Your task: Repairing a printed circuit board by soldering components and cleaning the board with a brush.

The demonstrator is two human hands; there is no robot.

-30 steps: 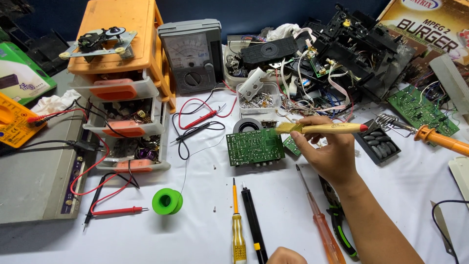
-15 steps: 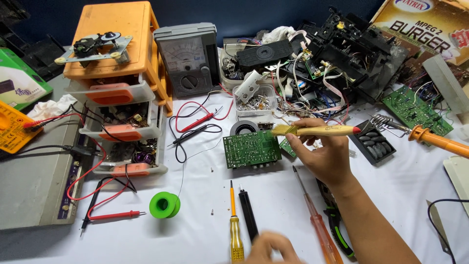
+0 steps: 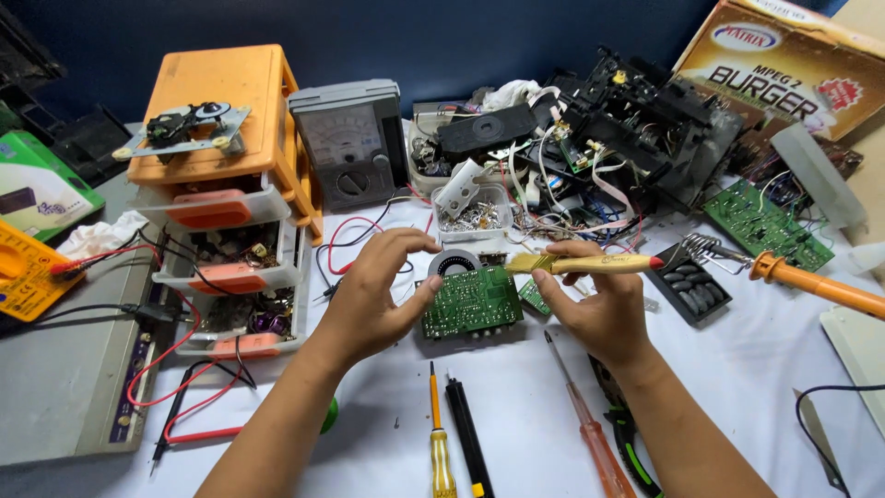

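Left hand (image 3: 373, 295) pinches the green circuit board (image 3: 472, 302) by its edge. Right hand (image 3: 599, 309) grips a small brush (image 3: 581, 265) just above the board. Brushing looks barely begun; bristles not touching yet.

On the desk (image 3: 737, 369), the circuit board (image 3: 472, 302) lies centre; drawer unit (image 3: 230, 203) at ten o'clock, meter (image 3: 355, 143) at twelve, soldering iron (image 3: 816, 284) at three, screwdrivers (image 3: 441, 433) at six.

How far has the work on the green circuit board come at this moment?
Done: the green circuit board lies loose on the table. In hand: the left hand grips its edge; the right hand holds a brush over it. Left: the soldering iron and screwdrivers lie untouched.
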